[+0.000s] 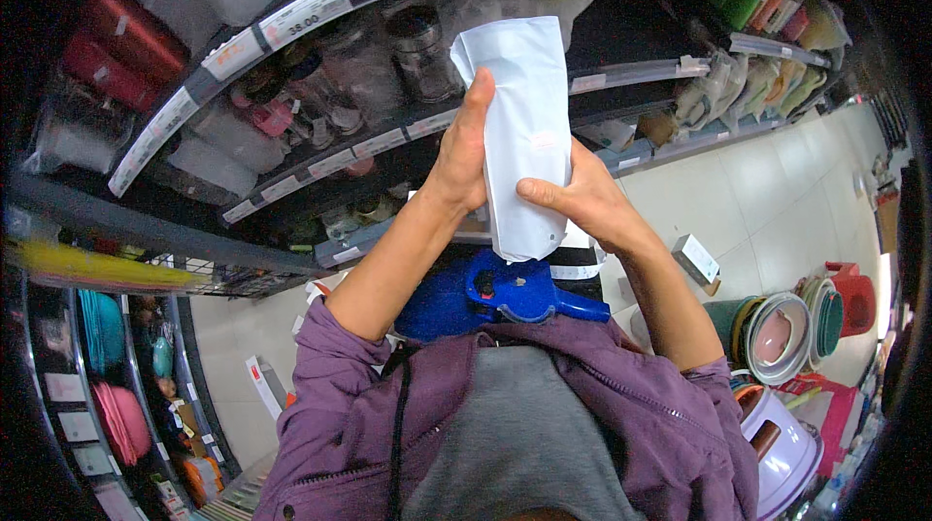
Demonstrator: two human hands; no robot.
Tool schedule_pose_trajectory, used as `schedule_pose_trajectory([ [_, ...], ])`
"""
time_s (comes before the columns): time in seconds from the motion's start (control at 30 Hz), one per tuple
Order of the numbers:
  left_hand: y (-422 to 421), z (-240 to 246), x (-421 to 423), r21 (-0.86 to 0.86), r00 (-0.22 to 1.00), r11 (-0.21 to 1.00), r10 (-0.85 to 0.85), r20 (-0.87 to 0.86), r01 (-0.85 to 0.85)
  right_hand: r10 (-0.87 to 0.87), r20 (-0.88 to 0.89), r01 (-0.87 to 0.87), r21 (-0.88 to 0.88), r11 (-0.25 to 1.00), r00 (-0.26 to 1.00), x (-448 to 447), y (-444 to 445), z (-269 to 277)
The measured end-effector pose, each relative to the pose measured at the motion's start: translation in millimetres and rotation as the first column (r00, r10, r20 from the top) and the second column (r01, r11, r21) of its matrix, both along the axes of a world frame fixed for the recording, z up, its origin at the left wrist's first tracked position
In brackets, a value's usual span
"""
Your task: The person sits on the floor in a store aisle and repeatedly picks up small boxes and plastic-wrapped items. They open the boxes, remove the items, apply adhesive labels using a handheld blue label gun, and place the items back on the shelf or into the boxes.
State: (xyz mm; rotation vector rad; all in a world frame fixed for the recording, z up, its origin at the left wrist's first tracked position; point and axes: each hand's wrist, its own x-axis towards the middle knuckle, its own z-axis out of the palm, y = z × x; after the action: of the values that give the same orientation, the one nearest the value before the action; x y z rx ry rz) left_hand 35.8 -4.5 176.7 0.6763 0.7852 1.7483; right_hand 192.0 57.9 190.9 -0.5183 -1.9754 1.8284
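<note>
A long white paper or plastic package (528, 128) with folded ends is held between both hands, in front of a store shelf. My left hand (466, 142) grips its left side, the thumb lying along the upper left edge. On the lower right side is my right hand (582, 193), its thumb pressed on the front face. What the package holds is hidden. A small pale label (541, 140) sticks to its front. Just below the package, close to my body, is a blue plastic label gun or tape dispenser (513, 289); a white strip of labels (575, 271) shows beside it.
Shelves with price strips (306, 15) curve across the front, bearing wrapped cups, jars and red containers (135, 26). Stacked basins (775, 339), a lilac plastic tub (783, 448) and a small white box (697, 259) stand on the tiled floor at right. Another rack (131, 375) is at left.
</note>
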Motion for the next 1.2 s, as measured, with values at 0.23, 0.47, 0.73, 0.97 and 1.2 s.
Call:
schedule_pose_trajectory([
  [0.23,12,-9,25,-0.019,0.916,0.998,0.042,-0.399,-0.054,-0.113,-0.130,0.087,-0.190,0.978,0.985,2,15,-10],
  [0.47,0,-14,-43,-0.135,0.529,0.983,-0.179,-0.829,0.122,-0.427,-0.145,0.396,-0.203,0.896,0.892,44,48,-14],
  [0.73,-62,-72,-69,-0.505,-0.297,0.855,-0.515,-0.804,-0.115,-0.558,-0.093,0.533,-0.205,0.821,0.824,83,71,-36],
  [0.97,-52,-85,-47,-0.455,-0.295,0.876,-0.482,-0.825,-0.160,-0.627,-0.188,0.572,-0.276,0.772,0.756,62,61,-61],
  [1.2,-35,-60,-54,-0.250,-0.197,0.945,-0.292,-0.936,-0.211,-0.678,-0.398,0.596,-0.325,0.735,0.619,47,60,-60],
])
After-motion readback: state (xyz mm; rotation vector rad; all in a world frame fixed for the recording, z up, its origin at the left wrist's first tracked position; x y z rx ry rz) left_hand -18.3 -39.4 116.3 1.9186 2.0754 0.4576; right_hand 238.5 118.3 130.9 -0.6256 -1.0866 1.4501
